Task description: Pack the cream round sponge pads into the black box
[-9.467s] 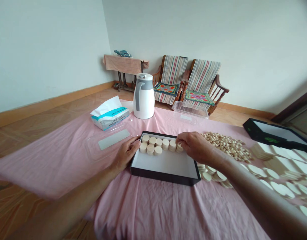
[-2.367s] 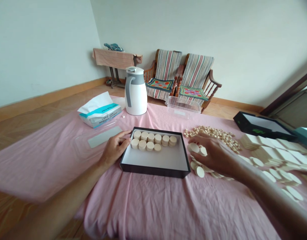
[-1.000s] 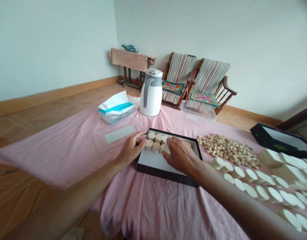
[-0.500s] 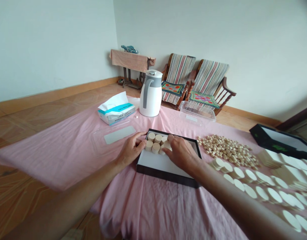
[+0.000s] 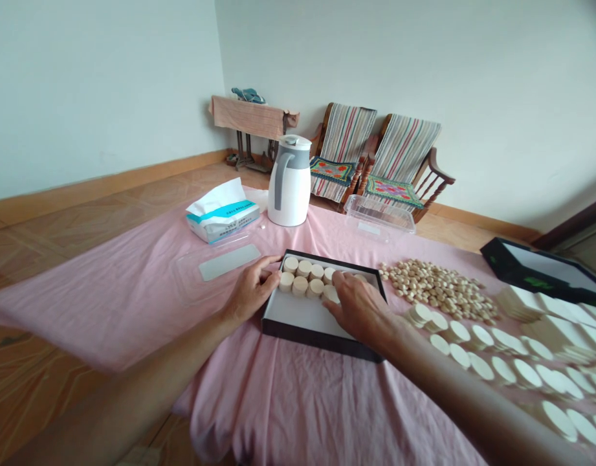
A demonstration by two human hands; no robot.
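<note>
A shallow black box (image 5: 321, 345) with a white inside lies on the pink cloth. Two rows of stacked round wooden discs (image 5: 300, 286) stand along its far side. My left hand (image 5: 252, 290) holds the box's left wall, its thumb close to the end stack. Over the right half of the box, my right hand (image 5: 358, 304) has its thumb and fingers around a stack of wooden discs (image 5: 329, 294) in the near row. Its fingers partly hide the discs behind, and a few more show beyond the knuckles.
Right of the box lie a heap of small wooden pieces (image 5: 438, 291), rows of wooden discs (image 5: 482, 369), square wooden sheets (image 5: 564, 336) and a black lid (image 5: 535, 272). Behind stand a white jug (image 5: 292, 194), a tissue pack (image 5: 223, 217) and a clear plastic container (image 5: 382, 217). A clear lid (image 5: 230, 262) lies left.
My right hand has shifted slightly right along the rows, uncovering more disc stacks. My left hand stays at the box's left wall. The whole view has moved a little.
</note>
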